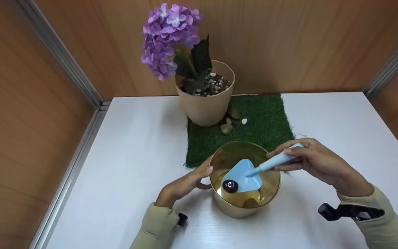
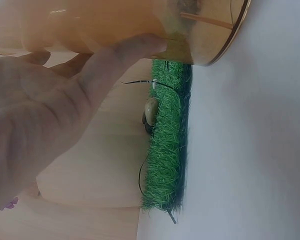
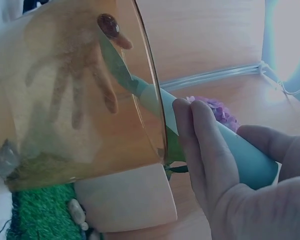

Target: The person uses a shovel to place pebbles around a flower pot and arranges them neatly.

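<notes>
In the head view, a see-through amber bowl stands on the white table. My left hand holds its left side, with the thumb near the rim; the right wrist view shows the fingers spread against its wall. My right hand grips the handle of a light blue hand trowel, whose blade tilts down inside the bowl's mouth. On the blade's lower left corner lies a dark red, glossy round piece; its kind is unclear. In the right wrist view, the piece shows at the tip of the blade.
Behind the bowl lies a green artificial grass mat with several stones on it. A beige pot of purple flowers and pebbles stands at the back. Wooden panels enclose the table.
</notes>
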A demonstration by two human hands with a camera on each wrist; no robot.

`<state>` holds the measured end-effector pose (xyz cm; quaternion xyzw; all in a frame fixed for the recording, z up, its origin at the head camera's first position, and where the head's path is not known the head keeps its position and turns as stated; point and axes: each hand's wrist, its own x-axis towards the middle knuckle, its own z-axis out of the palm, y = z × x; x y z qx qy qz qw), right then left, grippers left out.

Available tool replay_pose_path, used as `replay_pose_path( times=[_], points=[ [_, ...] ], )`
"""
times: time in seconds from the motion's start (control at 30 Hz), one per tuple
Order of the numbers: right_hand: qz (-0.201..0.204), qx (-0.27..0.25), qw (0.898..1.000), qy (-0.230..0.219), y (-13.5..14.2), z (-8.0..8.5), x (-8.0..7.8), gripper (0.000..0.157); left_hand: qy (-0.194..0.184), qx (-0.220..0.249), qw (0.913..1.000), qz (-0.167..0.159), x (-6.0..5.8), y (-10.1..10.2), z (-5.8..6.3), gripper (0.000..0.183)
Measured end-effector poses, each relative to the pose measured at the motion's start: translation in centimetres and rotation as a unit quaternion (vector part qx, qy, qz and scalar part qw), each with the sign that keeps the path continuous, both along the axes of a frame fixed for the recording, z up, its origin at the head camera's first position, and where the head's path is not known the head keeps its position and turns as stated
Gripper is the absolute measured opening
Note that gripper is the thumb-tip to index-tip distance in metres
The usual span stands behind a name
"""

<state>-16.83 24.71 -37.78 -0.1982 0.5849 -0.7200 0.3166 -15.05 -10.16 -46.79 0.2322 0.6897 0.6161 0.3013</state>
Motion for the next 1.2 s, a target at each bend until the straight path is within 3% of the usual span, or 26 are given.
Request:
replay_pose_path(
  times=[0.27, 0.5, 0.8, 0.97, 1.2],
  points=[
    [-0.03, -0.036, 0.999, -0.013, 1.2, 0.2, -0.8, 0.032, -0.001, 0.001, 1.0, 0.0, 0.0, 0.0, -0.1, 0.051],
    [-0.055, -0.061, 0.997, 0.003, 2.6, 0.5, -2.1, 0.032, -0.004, 0.001, 1.0, -0.002, 0.0, 0.0, 0.0, 0.052],
    [-0.115, -0.132, 0.984, -0.042, 4.7, 0.9, -4.4, 0.031, -0.01, -0.001, 0.9999, -0.003, 0.0, 0.0, 0.1, 0.053],
    [-0.179, -0.118, 0.976, -0.047, 5.3, -0.1, -5.6, 0.03, -0.009, -0.002, 1.0, -0.002, 0.1, 0.0, 0.0, 0.053],
    [-0.245, -0.084, 0.963, -0.071, 5.2, -2.9, -7.2, 0.031, 0.0, -0.002, 1.0, 0.002, 0.1, 0.0, 0.0, 0.051]
  ],
)
